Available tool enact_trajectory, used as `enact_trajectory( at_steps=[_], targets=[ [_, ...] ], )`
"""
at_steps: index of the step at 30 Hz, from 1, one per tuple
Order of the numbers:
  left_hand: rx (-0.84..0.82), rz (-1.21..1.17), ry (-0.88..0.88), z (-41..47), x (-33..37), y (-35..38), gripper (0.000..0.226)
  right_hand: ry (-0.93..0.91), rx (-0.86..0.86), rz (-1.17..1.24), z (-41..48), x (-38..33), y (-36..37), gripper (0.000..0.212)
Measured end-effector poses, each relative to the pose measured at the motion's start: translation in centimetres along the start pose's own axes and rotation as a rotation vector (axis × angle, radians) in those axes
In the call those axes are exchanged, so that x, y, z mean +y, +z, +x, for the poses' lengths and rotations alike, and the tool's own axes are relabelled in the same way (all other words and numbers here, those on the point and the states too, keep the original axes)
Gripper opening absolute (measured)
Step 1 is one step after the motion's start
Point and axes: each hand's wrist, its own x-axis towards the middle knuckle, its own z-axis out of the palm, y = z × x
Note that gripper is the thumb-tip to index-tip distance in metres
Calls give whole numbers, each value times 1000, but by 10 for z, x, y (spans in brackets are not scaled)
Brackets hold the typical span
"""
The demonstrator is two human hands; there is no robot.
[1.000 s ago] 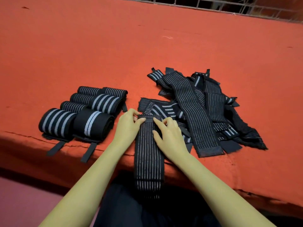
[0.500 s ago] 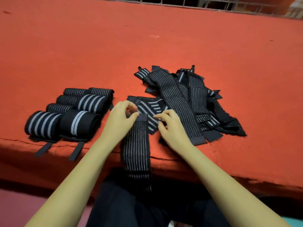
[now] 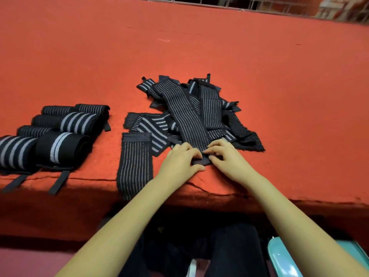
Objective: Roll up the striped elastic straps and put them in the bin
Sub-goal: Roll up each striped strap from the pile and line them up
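Centre frame, pinched between curled fingers of left hand and right hand: near end of long striped strap, atop loose pile on red table. Just left, flat strap draped over edge. Far left, rolled straps. Lower right, teal object.

No text, label, brand, number or sign can be read anywhere in the view. The straps on the tabletop carry only plain pale stripes on black, and their dark end patches bear no lettering that can be made out.
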Motion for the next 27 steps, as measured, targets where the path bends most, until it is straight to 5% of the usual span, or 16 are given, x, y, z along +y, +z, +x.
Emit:
enact_trajectory(
  at_steps=[4,10,16,27],
  targets=[
    [42,9,-6,2,4,-8,25,29,-23,59,-3,1,3,31],
    [144,-272,-33,-5,15,-30,14,12,155,246,2,-25,-1,5],
    [194,-364,-74,-7,23,-55,16,53,151,425,4,-48,-20,11],
    [157,-573,-73,-32,34,-87,17,150,-169,849,-19,-99,-57,22]
  ],
)
